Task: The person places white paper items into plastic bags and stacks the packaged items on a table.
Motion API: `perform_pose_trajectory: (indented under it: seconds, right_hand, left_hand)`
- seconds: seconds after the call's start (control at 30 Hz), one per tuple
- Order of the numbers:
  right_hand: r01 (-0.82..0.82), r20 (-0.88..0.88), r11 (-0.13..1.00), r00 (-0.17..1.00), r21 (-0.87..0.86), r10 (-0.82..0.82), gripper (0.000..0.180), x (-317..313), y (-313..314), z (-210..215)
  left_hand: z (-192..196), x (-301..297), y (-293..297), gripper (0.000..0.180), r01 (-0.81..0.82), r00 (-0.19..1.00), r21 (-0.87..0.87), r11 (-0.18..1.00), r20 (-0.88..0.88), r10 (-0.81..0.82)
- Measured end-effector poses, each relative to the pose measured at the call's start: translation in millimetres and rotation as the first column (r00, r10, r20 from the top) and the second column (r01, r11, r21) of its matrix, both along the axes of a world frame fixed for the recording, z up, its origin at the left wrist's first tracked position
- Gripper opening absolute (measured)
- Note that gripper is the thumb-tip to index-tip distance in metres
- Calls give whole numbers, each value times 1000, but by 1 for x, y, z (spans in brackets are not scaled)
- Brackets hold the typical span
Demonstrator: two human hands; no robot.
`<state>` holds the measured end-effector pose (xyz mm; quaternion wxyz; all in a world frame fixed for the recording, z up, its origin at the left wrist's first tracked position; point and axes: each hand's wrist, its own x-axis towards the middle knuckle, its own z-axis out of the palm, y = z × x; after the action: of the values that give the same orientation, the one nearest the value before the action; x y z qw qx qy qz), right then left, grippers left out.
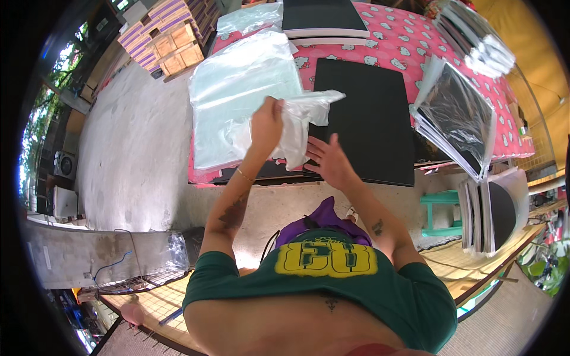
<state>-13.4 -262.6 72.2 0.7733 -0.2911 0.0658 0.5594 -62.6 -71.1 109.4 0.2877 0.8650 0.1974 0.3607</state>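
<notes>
Left hand (265,126) is pinching a crumpled clear plastic bag (297,127) up off the surface, grip clenched on the bag's upper edge; lifting it that way is letting the film hang and spread, probably to find the mouth. Right hand (328,160) is lying flat and unclenched, fingers spread, against the bag's lower edge and on the near corner of a flat matte black rectangular board (365,121), grasping nothing; it looks to be steadying the board and feeling for the bag's edge.

The bag is hanging in the air between the hands, over the near left corner of the black board. The board is lying flat on a tabletop with a pink patterned cloth (409,44), square to the near edge, within easy reach.

A stack of flat clear plastic bags (243,89) is lying just left of the board, right beside the left hand. Glossy wrapped black boards (457,121) are leaning in a row at the right edge, out of the working area. More black boards (323,21) are stacked at the far side.
</notes>
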Motion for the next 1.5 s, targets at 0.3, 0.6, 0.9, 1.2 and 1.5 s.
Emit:
perform_pose_trajectory:
  seconds: [0.3,0.6,0.9,1.2,1.5]
  right_hand:
    - [411,191,895,878,172,-439,26,43,-18,-13]
    - [641,527,752,590,156,-612,7,76,-56,-21]
    - [661,56,737,738,140,-672,50,159,-209,-71]
    - [437,218,893,866,103,-449,49,79,-126,-59]
    - [801,693,596,465,-62,-552,20,89,-190,-46]
  left_hand:
    - [-17,8,5,18,-37,995,142,989,-89,50]
    - [-62,30,78,21,-126,959,290,949,-208,191]
    - [67,-11,227,21,-722,526,37,690,678,513]
    - [-74,59,-8,34,570,807,-248,783,-8,-590]
    - [-50,64,-42,28,66,997,-74,995,40,-64]
